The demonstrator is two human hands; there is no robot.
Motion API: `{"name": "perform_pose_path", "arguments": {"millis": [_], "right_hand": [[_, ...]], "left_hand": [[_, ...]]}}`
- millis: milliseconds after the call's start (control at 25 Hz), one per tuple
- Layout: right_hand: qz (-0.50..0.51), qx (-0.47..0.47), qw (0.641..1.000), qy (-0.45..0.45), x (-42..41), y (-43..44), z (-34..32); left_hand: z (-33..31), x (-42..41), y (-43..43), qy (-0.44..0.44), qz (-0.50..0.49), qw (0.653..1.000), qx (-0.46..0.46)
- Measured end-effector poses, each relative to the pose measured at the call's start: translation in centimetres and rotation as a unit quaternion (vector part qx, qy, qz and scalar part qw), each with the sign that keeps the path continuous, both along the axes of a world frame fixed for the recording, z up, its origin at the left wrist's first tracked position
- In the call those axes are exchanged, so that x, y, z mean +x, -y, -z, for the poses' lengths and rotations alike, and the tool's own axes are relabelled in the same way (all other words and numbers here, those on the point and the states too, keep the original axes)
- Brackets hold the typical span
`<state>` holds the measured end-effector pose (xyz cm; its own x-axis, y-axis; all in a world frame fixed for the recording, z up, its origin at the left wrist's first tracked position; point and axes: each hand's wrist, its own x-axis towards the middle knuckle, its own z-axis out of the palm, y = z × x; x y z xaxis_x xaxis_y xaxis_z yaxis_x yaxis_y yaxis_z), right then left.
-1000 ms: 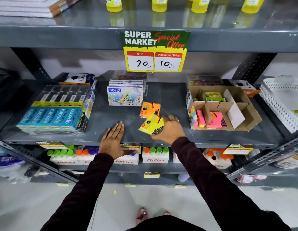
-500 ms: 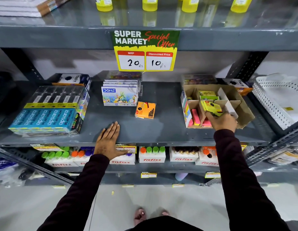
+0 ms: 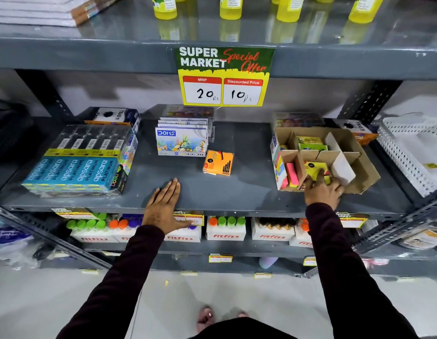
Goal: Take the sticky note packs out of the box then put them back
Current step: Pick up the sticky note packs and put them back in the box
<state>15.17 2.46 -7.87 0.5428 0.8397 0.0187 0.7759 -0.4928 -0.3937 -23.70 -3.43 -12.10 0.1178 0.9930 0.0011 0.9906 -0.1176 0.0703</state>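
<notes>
A divided cardboard box (image 3: 363, 171) stands on the right of the grey shelf (image 3: 249, 192). My right hand (image 3: 322, 189) reaches over its front wall, fingers on a yellow sticky note pack (image 3: 312, 167) that sits in the front middle compartment. Pink packs (image 3: 292, 174) stand in the front left compartment, and yellow-green packs (image 3: 309, 143) fill a back one. An orange sticky note pack (image 3: 218, 162) lies alone on the shelf, left of the box. My left hand (image 3: 163, 206) rests flat on the shelf's front edge, fingers apart and holding nothing.
A Doms pastel box stack (image 3: 182, 140) stands behind the orange pack. A wrapped Apsara pencil bundle (image 3: 75, 170) fills the shelf's left. A white perforated tray (image 3: 408, 152) is at the far right. A price sign (image 3: 224, 77) hangs from the upper shelf.
My right hand carried the yellow pack from the shelf's middle rightward and lowered it into the box's front compartment. My left hand stayed flat on the shelf edge.
</notes>
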Motion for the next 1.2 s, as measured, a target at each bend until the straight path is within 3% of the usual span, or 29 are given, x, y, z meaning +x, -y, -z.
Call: {"name": "perform_pose_path", "arguments": {"millis": [120,240,360,440,520,600,680,840,1000,1200], "right_hand": [[0.014,-0.019,1.0,0.003,-0.1,-0.3,-0.9],[0.023,0.1,0.994,0.032,-2.8,-1.0,-3.0],[-0.112,0.174,0.978,0.036,-9.2,-1.1,-4.6],[-0.236,0.096,0.967,0.005,-14.5,-1.3,-4.1],[-0.291,-0.021,0.956,0.012,-18.8,-2.3,-2.9],[-0.28,-0.111,0.953,0.015,-21.7,-3.6,-2.2],[-0.237,-0.144,0.961,-0.009,-23.5,-5.1,-2.1],[-0.192,-0.151,0.97,0.005,-24.7,-6.2,-1.2],[-0.225,-0.15,0.962,0.029,-23.4,-5.6,-1.6],[-0.286,-0.007,0.957,0.05,-17.7,-1.4,-3.0]], "left_hand": [[0.0,0.0,0.0,-0.011,0.001,1.0,-0.003],[0.0,0.1,0.0,-0.006,-0.003,1.0,-0.001],[0.1,0.0,-0.1,-0.001,-0.002,1.0,-0.001],[0.1,0.0,-0.1,0.001,0.002,1.0,0.008],[-0.1,0.1,0.0,0.022,0.005,1.0,0.009],[-0.2,0.1,0.1,0.054,0.003,0.998,0.008],[-0.3,0.1,0.1,0.059,-0.006,0.998,0.002],[-0.3,0.0,0.2,0.051,-0.007,0.999,-0.01],[-0.4,0.0,0.2,0.066,0.001,0.998,0.007],[0.0,-0.1,0.2,0.031,0.007,0.999,0.015]]}}
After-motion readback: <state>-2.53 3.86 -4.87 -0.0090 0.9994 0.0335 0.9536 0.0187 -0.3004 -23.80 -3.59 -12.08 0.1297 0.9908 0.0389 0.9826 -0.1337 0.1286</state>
